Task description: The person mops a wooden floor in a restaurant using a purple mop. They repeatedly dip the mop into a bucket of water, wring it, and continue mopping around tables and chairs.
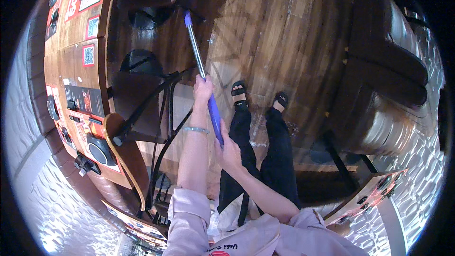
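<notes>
Both hands hold one long pole with a blue-purple grip and a metal shaft (196, 50). My left hand (203, 87) is closed around the pole where the shaft meets the grip. Farther back, my right hand (229, 152) is closed at the grip's near end. From my left hand the pole points away, toward the dark area under the tables and chairs at the upper left. Its far end is lost among dark chair legs, so the head of the tool cannot be made out.
Wooden tables (78, 74) with black bowls, menus and placemats line the left side. Beside them stand a wooden-backed chair (140, 170) and black metal chair frames (170, 103). A brown padded bench (373, 121) is at the right. Wooden floor (277, 42) runs between them.
</notes>
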{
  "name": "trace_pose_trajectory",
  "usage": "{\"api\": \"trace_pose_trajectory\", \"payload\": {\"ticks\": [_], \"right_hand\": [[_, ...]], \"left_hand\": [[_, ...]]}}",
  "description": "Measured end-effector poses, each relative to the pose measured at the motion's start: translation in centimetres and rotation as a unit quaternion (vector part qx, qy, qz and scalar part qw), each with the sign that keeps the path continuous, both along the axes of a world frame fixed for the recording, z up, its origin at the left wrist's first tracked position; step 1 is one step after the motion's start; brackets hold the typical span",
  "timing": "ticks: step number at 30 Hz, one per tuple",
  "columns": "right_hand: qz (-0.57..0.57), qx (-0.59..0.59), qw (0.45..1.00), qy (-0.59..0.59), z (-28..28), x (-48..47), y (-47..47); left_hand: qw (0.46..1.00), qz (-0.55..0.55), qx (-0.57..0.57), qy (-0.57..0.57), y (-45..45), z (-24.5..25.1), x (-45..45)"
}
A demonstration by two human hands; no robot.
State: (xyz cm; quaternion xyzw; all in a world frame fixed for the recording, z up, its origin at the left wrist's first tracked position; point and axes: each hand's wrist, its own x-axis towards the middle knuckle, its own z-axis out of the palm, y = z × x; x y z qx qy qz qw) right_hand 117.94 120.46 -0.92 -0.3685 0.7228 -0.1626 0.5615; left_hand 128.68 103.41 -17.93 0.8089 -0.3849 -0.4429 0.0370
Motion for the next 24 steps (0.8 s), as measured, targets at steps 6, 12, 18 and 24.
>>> {"api": "trace_pose_trajectory", "payload": {"ticks": [6, 12, 18, 24], "right_hand": [[0.059, 0.082, 0.991, -0.083, 0.6, -4.0, 1.7], [0.201, 0.086, 0.976, -0.003, 6.5, -16.8, 6.6], [0.209, 0.110, 0.971, 0.037, 10.7, -20.1, 9.6], [0.119, 0.079, 0.990, -0.013, 9.9, -18.5, 13.3]], "left_hand": [[0.995, 0.032, 0.032, 0.085, 3.2, -1.3, -0.9], [0.920, 0.175, 0.070, 0.345, 12.3, 3.3, -9.0], [0.899, 0.223, 0.101, 0.364, 17.7, 5.1, -10.7], [0.970, 0.049, 0.097, 0.219, 18.2, -1.0, -7.1]]}}
